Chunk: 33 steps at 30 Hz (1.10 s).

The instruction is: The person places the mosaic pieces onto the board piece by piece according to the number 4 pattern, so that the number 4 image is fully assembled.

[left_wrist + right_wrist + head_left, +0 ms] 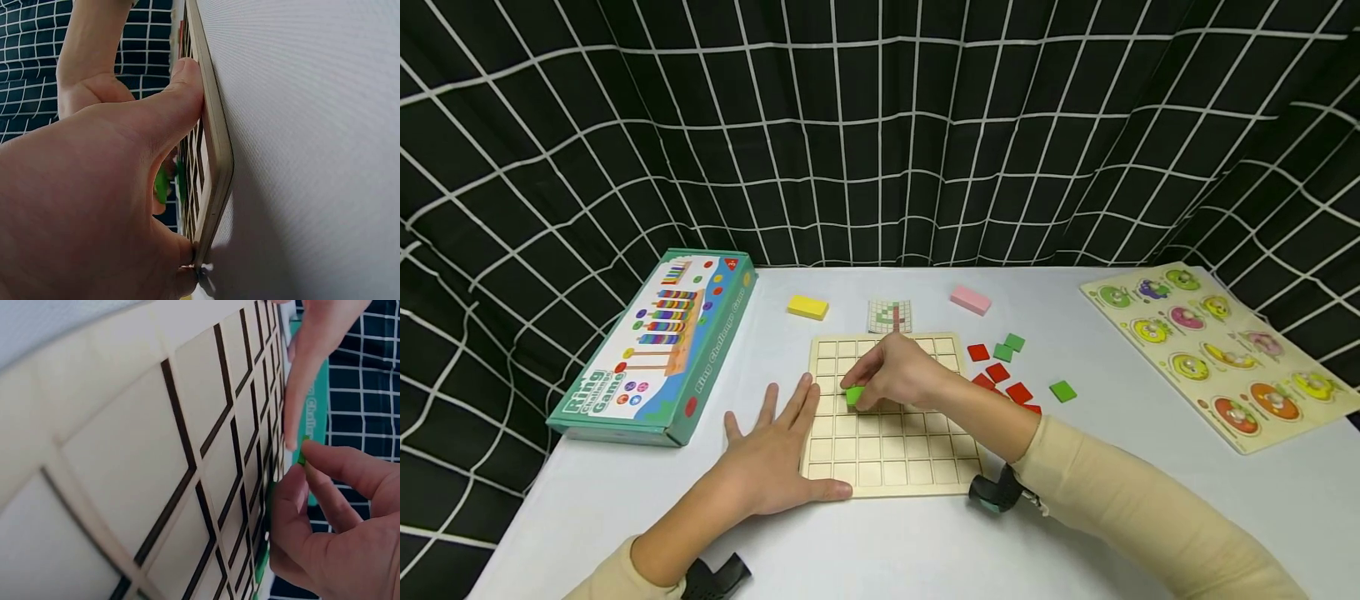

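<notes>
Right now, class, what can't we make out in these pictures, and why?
Head view: squares of the wooden board, covered by the right hand.
Head view: exact squares on the pattern card, too small.
Head view: one red tile, partly behind the right forearm.
Right wrist view: the green tile, mostly covered by fingertips.

We have a pale board [883, 473] patterned with squares, green tiles [1063, 391] and red tiles [978, 352]. Our bench [895, 546] is white; we see white grid lines across a black curtain [859, 133].
</notes>
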Each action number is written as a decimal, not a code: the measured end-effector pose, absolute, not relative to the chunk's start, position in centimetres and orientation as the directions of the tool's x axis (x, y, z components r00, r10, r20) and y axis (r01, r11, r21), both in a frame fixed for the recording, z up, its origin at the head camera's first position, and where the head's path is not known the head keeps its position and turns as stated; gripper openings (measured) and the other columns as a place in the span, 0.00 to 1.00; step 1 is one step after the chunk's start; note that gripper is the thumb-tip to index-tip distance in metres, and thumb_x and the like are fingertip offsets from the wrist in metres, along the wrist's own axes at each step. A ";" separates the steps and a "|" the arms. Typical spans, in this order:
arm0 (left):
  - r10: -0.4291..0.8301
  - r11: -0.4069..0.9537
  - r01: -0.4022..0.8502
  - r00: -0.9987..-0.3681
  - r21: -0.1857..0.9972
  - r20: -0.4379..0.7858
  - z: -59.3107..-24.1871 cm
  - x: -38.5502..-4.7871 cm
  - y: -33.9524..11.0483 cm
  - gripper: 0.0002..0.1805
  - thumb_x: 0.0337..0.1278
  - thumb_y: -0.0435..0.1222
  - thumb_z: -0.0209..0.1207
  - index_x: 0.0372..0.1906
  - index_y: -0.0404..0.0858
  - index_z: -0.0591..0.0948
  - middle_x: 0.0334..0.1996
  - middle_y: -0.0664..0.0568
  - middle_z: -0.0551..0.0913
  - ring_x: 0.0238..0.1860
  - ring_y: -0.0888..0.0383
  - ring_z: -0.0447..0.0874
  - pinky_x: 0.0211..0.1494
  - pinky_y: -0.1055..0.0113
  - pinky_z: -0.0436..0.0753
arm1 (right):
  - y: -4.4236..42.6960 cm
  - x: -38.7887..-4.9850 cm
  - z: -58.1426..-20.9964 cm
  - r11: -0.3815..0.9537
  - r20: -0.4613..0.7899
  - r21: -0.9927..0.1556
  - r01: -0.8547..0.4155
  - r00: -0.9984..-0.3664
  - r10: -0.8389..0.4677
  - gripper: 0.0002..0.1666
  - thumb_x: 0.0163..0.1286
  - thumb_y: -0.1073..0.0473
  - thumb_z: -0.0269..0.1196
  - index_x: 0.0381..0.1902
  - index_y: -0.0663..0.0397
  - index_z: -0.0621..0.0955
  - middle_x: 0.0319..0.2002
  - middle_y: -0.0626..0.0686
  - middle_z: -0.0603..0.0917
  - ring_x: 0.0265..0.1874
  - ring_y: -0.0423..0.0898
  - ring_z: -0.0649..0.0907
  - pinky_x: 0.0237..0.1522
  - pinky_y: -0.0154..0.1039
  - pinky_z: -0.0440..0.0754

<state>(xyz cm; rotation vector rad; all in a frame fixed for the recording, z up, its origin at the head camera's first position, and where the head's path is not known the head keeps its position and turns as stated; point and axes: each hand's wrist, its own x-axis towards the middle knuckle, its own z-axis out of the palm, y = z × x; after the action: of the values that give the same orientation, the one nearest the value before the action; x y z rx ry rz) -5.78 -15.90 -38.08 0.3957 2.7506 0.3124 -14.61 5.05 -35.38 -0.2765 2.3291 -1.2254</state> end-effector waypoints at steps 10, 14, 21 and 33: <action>0.306 0.938 0.229 -0.900 0.261 -0.310 -37.9 -5.7 -15.9 0.75 0.42 0.81 0.60 0.86 0.41 0.45 0.87 0.53 0.37 0.84 0.32 0.37 0.63 0.11 0.43 | 3.5 -14.4 -35.3 0.652 -0.320 -0.758 0.012 -0.878 -0.356 0.16 0.48 0.75 0.78 0.33 0.51 0.93 0.33 0.46 0.90 0.35 0.41 0.82 0.35 0.32 0.80; 0.308 0.937 0.231 -0.901 0.263 -0.307 -37.9 -5.8 -15.9 0.75 0.42 0.81 0.60 0.86 0.42 0.45 0.87 0.53 0.37 0.84 0.33 0.36 0.63 0.11 0.43 | 3.2 -14.2 -35.4 0.689 -0.300 -0.724 -0.033 -0.884 -0.358 0.16 0.47 0.74 0.78 0.32 0.50 0.93 0.31 0.45 0.91 0.35 0.40 0.83 0.36 0.32 0.81; 0.311 0.937 0.237 -0.900 0.258 -0.304 -38.0 -5.8 -16.0 0.74 0.42 0.81 0.60 0.86 0.42 0.45 0.87 0.53 0.37 0.84 0.32 0.37 0.63 0.11 0.44 | 2.7 -14.3 -35.5 0.716 -0.277 -0.693 -0.083 -0.886 -0.372 0.17 0.47 0.74 0.79 0.32 0.50 0.93 0.31 0.44 0.91 0.35 0.40 0.83 0.38 0.33 0.83; 0.312 0.938 0.242 -0.901 0.248 -0.301 -38.0 -5.8 -15.9 0.74 0.42 0.81 0.59 0.86 0.41 0.46 0.87 0.52 0.37 0.84 0.32 0.38 0.63 0.11 0.45 | 2.7 -14.3 -35.6 0.733 -0.266 -0.668 -0.128 -0.879 -0.396 0.18 0.47 0.75 0.79 0.33 0.49 0.93 0.31 0.44 0.91 0.35 0.40 0.83 0.40 0.32 0.83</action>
<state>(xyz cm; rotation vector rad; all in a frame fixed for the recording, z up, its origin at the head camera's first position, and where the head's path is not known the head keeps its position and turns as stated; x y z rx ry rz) -5.82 -15.94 -38.01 0.4055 2.7543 0.2915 -14.29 2.72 -35.55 -0.4027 2.5429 -0.9380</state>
